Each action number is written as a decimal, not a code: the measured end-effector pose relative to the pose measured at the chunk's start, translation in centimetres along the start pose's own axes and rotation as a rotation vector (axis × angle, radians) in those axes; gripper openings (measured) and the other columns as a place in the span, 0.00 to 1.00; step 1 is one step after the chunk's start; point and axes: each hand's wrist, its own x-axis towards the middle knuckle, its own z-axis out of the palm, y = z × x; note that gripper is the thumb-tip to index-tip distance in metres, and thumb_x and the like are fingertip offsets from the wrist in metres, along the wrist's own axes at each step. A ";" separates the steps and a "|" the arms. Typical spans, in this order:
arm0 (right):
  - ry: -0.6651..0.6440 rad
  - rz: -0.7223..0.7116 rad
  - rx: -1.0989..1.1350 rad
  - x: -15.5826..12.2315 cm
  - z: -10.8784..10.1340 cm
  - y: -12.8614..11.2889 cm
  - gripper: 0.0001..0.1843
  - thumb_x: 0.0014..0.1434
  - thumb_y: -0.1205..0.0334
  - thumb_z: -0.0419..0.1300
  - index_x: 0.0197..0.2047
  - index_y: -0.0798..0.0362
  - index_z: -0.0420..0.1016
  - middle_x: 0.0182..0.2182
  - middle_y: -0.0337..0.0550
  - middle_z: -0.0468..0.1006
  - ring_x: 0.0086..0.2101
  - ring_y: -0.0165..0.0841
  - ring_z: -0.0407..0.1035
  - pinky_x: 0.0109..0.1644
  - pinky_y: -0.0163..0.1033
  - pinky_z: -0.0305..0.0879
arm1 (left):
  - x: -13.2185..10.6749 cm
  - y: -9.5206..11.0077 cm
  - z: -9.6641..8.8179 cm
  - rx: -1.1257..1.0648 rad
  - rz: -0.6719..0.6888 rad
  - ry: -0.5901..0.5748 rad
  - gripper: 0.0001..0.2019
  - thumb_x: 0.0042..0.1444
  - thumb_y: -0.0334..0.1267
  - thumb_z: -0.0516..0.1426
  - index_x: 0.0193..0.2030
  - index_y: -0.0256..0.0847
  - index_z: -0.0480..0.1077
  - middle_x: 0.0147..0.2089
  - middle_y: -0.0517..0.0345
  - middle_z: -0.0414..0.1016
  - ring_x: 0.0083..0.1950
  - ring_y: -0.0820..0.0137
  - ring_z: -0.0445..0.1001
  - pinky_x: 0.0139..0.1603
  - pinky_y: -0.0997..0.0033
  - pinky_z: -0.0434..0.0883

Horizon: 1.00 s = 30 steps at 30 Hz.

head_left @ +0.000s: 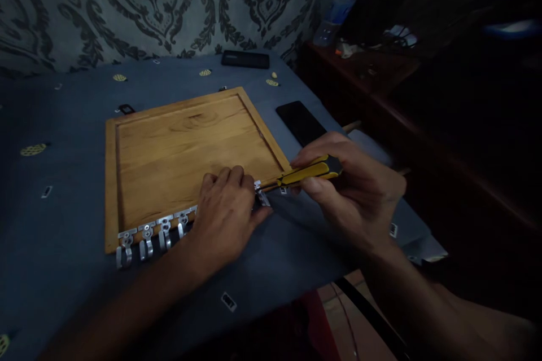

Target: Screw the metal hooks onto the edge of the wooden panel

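A wooden board (182, 152) with a raised frame lies on the blue cloth. Along its near edge runs a silver metal hook rail (165, 224) with several hooks hanging toward me. My left hand (224, 208) is closed over the rail's right part, fingers curled, thumb pointing right; the stretch beneath it is hidden. A yellow and black screwdriver (307, 172) is gripped between the thumb and fingers of my right hand (359, 192). Its shaft points left, the tip close to the rail's right end, beside my left thumb. Whether the tip sits in a screw I cannot tell.
A black phone (301, 123) lies right of the board, and a dark flat case (245, 59) near the patterned wall. Small dark hangers poke out behind the board's far edge. On the right, a brown wooden ledge (359, 76) carries a plastic bottle (332, 20).
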 end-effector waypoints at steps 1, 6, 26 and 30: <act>-0.009 -0.026 -0.018 0.1 0.0 -0.1 0.04 0.62 0.60 0.66 0.42 0.47 0.79 0.32 0.39 0.76 0.31 0.33 0.71 0.33 0.41 0.67 | 0.0 0.0 0.1 0.000 0.002 0.009 0.16 0.63 0.48 0.62 0.48 0.37 0.73 0.49 0.49 0.75 0.54 0.52 0.72 0.53 0.51 0.66; -0.087 -0.101 -0.063 0.9 -0.2 -0.6 0.06 0.60 0.62 0.68 0.41 0.49 0.79 0.31 0.39 0.77 0.32 0.33 0.71 0.33 0.40 0.66 | 0.0 -0.2 0.4 0.000 0.007 0.039 0.15 0.63 0.48 0.61 0.47 0.37 0.73 0.48 0.49 0.75 0.53 0.52 0.73 0.53 0.51 0.66; -0.398 0.003 -0.027 1.9 -3.3 -2.2 0.13 0.64 0.63 0.64 0.52 0.46 0.79 0.40 0.39 0.81 0.41 0.33 0.77 0.43 0.39 0.72 | 0.0 -0.2 0.3 -0.016 0.014 0.013 0.16 0.63 0.48 0.61 0.48 0.37 0.74 0.47 0.49 0.73 0.52 0.52 0.71 0.53 0.50 0.66; -0.413 -0.018 -0.040 1.8 -3.2 -2.0 0.11 0.64 0.62 0.65 0.50 0.48 0.79 0.39 0.39 0.81 0.40 0.33 0.77 0.41 0.38 0.72 | 0.0 -0.1 0.2 -0.011 0.014 0.015 0.16 0.64 0.48 0.61 0.48 0.36 0.74 0.47 0.49 0.74 0.52 0.52 0.72 0.53 0.50 0.66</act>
